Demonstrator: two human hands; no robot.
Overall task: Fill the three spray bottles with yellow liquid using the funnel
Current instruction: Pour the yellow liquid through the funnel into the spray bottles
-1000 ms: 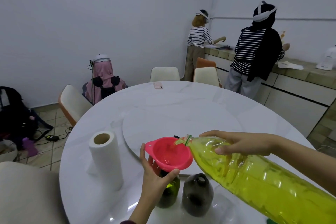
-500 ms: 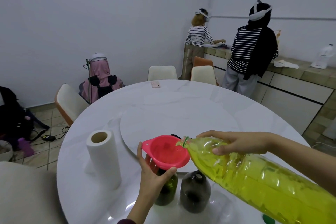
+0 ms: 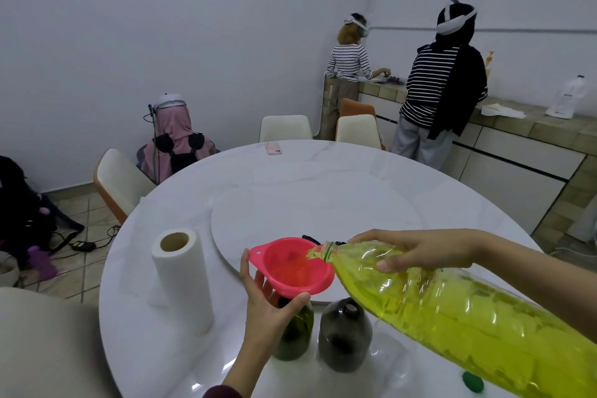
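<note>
Pour is on, lower centre of frame. Right hand [image 3: 420, 252] wraps the neck end of the big plastic bottle [image 3: 452, 317], mouth tipped over the pink funnel [image 3: 290, 268]. Left hand [image 3: 268, 310] curls under the funnel bowl, thumb on the near rim, steadying it on a dark green spray bottle [image 3: 295, 336]. A second, smoky one [image 3: 344, 333] stands just beside, neck open; a third can't be made out. Big bottle looks nearly full, so prob heavy, with thin walls that may buckle and glug; a grip near the shoulder plus support under the body seems wise. Funnel's light, tips easily. Green cap [image 3: 473, 381] lies lower right on the table [image 3: 323, 178].
</note>
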